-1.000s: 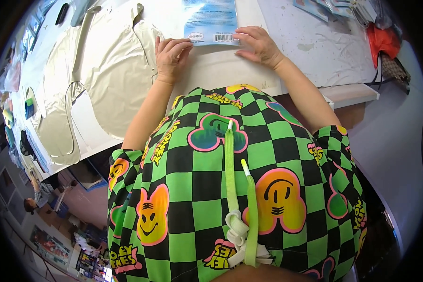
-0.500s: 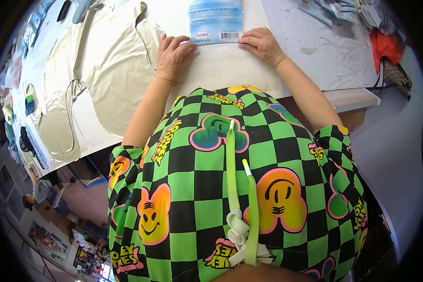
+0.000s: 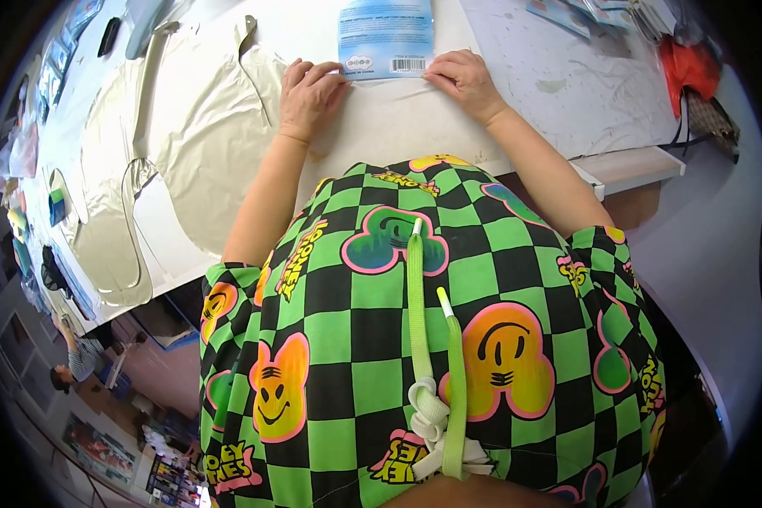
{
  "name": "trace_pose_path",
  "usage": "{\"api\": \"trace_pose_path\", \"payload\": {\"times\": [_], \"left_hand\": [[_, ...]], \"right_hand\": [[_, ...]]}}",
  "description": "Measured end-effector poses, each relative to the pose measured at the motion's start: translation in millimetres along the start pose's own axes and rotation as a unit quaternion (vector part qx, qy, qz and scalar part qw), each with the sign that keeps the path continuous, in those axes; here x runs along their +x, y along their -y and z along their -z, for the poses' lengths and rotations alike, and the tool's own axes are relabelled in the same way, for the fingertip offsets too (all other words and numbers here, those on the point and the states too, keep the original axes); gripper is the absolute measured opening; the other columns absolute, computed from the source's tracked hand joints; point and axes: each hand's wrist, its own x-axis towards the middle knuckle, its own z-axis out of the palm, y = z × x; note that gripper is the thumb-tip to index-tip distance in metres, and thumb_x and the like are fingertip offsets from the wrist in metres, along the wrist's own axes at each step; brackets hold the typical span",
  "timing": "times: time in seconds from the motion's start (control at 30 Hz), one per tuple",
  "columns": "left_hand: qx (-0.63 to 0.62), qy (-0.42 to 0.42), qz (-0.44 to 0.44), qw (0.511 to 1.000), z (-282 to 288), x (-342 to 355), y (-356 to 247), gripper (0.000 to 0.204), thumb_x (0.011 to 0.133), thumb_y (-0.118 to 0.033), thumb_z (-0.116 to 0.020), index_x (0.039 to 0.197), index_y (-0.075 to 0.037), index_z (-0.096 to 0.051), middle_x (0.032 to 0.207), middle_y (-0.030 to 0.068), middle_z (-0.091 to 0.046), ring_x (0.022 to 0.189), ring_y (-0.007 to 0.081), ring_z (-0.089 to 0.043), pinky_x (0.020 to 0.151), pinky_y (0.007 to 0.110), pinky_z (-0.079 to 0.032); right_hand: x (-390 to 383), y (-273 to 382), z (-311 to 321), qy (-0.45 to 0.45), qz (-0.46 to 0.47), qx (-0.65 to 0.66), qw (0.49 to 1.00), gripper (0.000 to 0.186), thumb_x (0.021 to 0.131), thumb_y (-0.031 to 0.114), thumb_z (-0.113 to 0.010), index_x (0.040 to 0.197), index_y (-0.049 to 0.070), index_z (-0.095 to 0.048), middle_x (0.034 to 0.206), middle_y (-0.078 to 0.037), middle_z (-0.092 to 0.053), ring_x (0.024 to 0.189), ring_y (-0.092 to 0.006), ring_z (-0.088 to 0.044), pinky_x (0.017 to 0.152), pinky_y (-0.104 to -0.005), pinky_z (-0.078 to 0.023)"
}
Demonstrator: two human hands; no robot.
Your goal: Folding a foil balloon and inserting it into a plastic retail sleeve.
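Note:
A flat blue printed packet (image 3: 386, 42) with a barcode lies on the table in front of me, its far end cut off by the picture's top edge. A clear plastic strip runs along its near edge. At the near left corner my left hand (image 3: 311, 93) is closed, thumb and fingers pressed together on the plastic edge. My right hand (image 3: 466, 83) pinches the near right corner between thumb and fingertips. What lies under the fingers is hidden.
Shiny beige sheet material (image 3: 199, 127) with straps covers the table's left side. A dark oblong object (image 3: 108, 36) is at the far left. Packets (image 3: 559, 17) and a red bag (image 3: 690, 69) lie at the far right. Another person (image 3: 80, 360) is at the lower left.
The whole view has shifted slightly. Both hands stay at the packet's near corners, and the fingers of the right hand look a little more drawn together.

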Motion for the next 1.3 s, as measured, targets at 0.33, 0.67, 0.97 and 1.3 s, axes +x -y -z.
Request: {"api": "trace_pose_path", "payload": {"times": [0.33, 0.67, 0.97, 1.3], "left_hand": [[-0.056, 0.000, 0.144, 0.988, -6.8, 0.3, -8.0, 0.008, 0.074, -0.030, -0.069, 0.079, -0.024, -0.069, 0.084, -0.0099, -0.067, 0.085, 0.0138, -0.053, 0.083, 0.035, -0.026], [-0.059, -0.018, 0.205, 0.977, -12.5, -4.4, -11.0, 0.011, 0.074, -0.033, -0.070, 0.082, -0.026, -0.072, 0.079, -0.0082, -0.067, 0.081, 0.0109, -0.051, 0.083, 0.036, -0.023], [-0.046, 0.011, 0.309, 0.950, -17.6, 1.5, -25.8, 0.016, 0.073, -0.038, -0.069, 0.083, -0.026, -0.073, 0.075, -0.0084, -0.067, 0.082, 0.0109, -0.054, 0.084, 0.038, -0.023], [-0.100, 0.033, 0.420, 0.902, -11.8, 13.1, -30.6, 0.042, 0.074, -0.030, -0.066, 0.115, -0.021, -0.057, 0.087, -0.0054, -0.063, 0.093, 0.0163, -0.054, 0.092, 0.044, -0.023]], "right_hand": [[1.0, 1.7, -2.3, -0.019, -0.096, -0.018, 0.995, 0.013, 0.074, 0.024, -0.068, 0.073, 0.011, -0.066, 0.076, -0.002, -0.062, 0.076, -0.0226, -0.056, 0.072, -0.0336, -0.044], [19.5, 9.3, 7.3, 0.079, -0.265, -0.031, 0.960, 0.022, 0.075, 0.034, -0.067, 0.078, 0.012, -0.070, 0.076, -0.003, -0.066, 0.072, -0.0202, -0.062, 0.066, -0.0316, -0.048], [44.4, 6.0, 23.8, 0.178, -0.370, -0.047, 0.911, 0.029, 0.069, 0.043, -0.069, 0.078, 0.016, -0.071, 0.077, -0.003, -0.068, 0.076, -0.0190, -0.064, 0.070, -0.0338, -0.049], [57.8, -12.7, 18.8, 0.238, -0.418, -0.024, 0.876, 0.037, 0.070, 0.047, -0.070, 0.070, 0.011, -0.066, 0.065, -0.001, -0.064, 0.059, -0.0112, -0.058, 0.060, -0.0261, -0.045]]}}
